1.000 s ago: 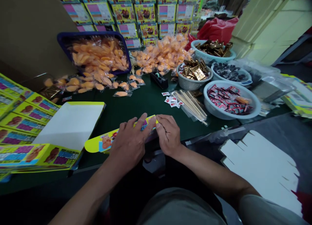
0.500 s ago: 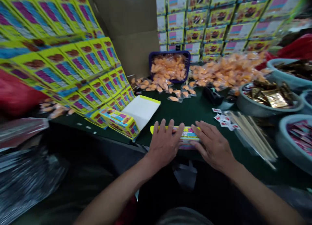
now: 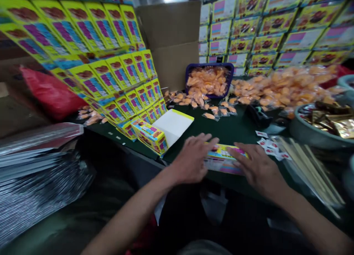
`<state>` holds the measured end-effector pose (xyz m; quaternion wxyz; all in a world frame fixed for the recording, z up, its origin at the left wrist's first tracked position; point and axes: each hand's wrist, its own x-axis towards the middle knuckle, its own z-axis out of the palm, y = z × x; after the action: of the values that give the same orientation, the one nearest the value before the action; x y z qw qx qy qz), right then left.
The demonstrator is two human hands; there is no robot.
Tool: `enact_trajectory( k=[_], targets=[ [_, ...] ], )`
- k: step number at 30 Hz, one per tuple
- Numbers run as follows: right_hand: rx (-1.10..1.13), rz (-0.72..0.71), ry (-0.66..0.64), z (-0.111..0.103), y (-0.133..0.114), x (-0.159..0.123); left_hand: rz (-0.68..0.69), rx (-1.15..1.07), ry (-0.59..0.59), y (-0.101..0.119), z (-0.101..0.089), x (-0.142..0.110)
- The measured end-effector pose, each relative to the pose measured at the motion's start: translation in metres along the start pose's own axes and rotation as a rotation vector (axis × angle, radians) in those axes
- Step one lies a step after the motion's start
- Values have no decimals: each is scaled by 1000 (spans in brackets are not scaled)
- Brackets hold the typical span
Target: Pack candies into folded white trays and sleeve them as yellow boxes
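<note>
Stacked printed cartons are walled up at the far right of the storeroom, a brown cardboard carton is propped open to their left, and a dark green bench is spread across the middle of the head view. On the bench, a blue tray heaped with orange sachets is set at the far side, with a loose pile of orange sachets spilled to its right and a black tape dispenser lying just in front of that pile. A grey bowl of gold sachets is cut off by the right edge, and a bag of wooden sticks is laid beside a scatter of small red-and-white packets. To the left, flat yellow box blanks are fanned up in a leaning stack, a small printed box is stood at their near end with a white lid flap opened beside it, and silver foil bags are heaped below the bench edge. A printed card strip is lying near the bench's near edge, between the hands. The right hand is laid flat, its fingers spread over the strip's right end and not clamped on it; the left hand is held open, its fingertips reaching the strip's left end, though whether they touch it cannot be told.
</note>
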<state>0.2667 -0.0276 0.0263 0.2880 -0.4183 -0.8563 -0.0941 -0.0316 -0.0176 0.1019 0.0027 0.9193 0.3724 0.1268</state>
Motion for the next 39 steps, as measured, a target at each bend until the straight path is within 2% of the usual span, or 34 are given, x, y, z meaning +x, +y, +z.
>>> enact_trajectory(
  k=[2, 4, 6, 9, 13, 19, 23, 26, 33, 39],
  targets=[
    [10, 24, -18, -3, -4, 3, -35, 88, 45, -20, -7, -10],
    [11, 46, -37, -5, -7, 6, -50, 222, 41, -35, -9, -16],
    [8, 55, -43, -6, -7, 7, -10, 330, -7, -42, -9, -16],
    [9, 48, -44, -7, -6, 6, 38, 382, -93, -39, -13, -5],
    [16, 30, -45, -9, -3, 4, -108, 180, -147, -34, -32, 19],
    [-31, -1, -52, -8, 0, 3, -379, -254, -136, -33, -55, 46],
    [-38, -6, -54, -8, 0, 3, -501, -495, -105, -32, -53, 48],
    [-33, 7, -69, -10, -1, 3, -545, -573, -74, -31, -47, 47],
    [-18, 17, -73, -10, 1, 2, -501, -365, 119, -20, -34, 33],
    [-11, 23, -78, -10, 0, 3, -464, -273, 146, -23, -24, 24]
  ],
)
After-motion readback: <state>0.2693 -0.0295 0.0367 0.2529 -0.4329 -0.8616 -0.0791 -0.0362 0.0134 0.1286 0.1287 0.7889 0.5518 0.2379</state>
